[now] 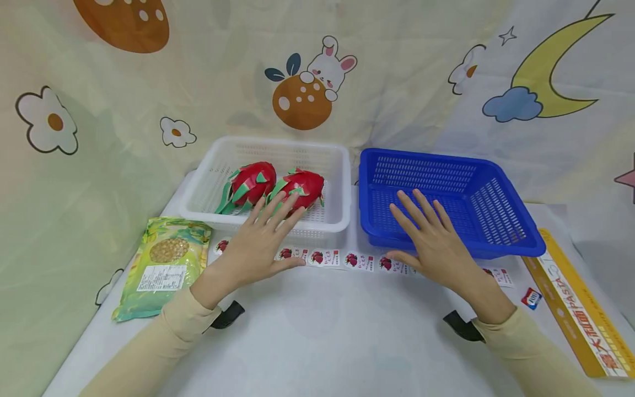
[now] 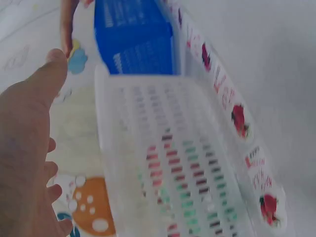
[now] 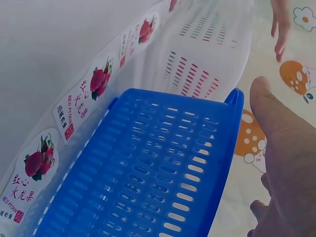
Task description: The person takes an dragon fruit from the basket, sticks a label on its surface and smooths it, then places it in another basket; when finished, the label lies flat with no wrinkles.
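Observation:
My left hand (image 1: pixel 253 248) is held with fingers spread in front of the white basket (image 1: pixel 198 212), gripping nothing. Inside that basket lie two red dragon fruits, the left one (image 1: pixel 254 182) and the right one (image 1: pixel 310 186), both with green scales. Fingers spread as well, my right hand (image 1: pixel 436 248) overlaps the front of the blue basket (image 1: pixel 516 215) in the head view and holds nothing. Whether either hand touches its basket I cannot tell. A strip of dragon fruit stickers (image 1: pixel 324 257) runs along the front of both baskets, partly hidden by the hands.
A yellow-green bag of grain (image 1: pixel 168 251) lies at the left. On the right are a long yellow pasta box (image 1: pixel 577 309) and a small red-and-blue packet (image 1: pixel 532 298). A printed cloth (image 1: pixel 397 71) hangs behind the white table (image 1: pixel 337 336).

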The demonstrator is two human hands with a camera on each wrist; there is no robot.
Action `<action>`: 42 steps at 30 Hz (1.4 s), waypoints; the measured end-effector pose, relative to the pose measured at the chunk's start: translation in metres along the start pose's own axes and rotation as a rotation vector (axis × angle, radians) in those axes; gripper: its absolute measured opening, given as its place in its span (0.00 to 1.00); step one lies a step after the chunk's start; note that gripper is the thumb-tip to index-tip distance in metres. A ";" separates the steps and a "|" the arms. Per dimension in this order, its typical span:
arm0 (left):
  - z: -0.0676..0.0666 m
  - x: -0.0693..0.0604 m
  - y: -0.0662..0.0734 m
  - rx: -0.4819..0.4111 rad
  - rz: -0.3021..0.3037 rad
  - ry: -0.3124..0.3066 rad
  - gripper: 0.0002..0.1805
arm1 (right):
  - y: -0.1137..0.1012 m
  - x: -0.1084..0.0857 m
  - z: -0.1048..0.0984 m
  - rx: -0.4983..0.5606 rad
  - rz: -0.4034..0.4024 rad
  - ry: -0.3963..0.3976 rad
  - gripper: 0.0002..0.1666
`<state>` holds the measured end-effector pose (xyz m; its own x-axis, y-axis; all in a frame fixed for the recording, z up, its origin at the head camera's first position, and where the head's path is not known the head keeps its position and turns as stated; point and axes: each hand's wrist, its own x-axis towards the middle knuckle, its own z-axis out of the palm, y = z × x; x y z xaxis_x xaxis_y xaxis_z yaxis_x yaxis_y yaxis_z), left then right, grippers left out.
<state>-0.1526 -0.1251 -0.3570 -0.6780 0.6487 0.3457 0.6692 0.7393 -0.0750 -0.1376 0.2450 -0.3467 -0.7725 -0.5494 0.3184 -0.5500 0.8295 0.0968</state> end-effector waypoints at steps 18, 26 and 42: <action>-0.006 -0.052 -0.150 -0.989 -0.982 0.015 0.39 | -0.004 0.008 -0.006 0.134 0.027 -0.021 0.54; 0.009 -0.055 -0.162 -1.320 -0.933 -0.081 0.33 | -0.008 0.056 -0.022 0.330 -0.024 -0.079 0.52; 0.010 -0.056 -0.161 -1.329 -0.886 -0.069 0.31 | -0.046 0.226 -0.009 0.387 -0.046 -0.794 0.54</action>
<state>-0.2259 -0.2787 -0.3736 -0.9658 0.1535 -0.2090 -0.1731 0.2186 0.9604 -0.2841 0.0835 -0.2704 -0.6604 -0.6082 -0.4404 -0.5436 0.7918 -0.2783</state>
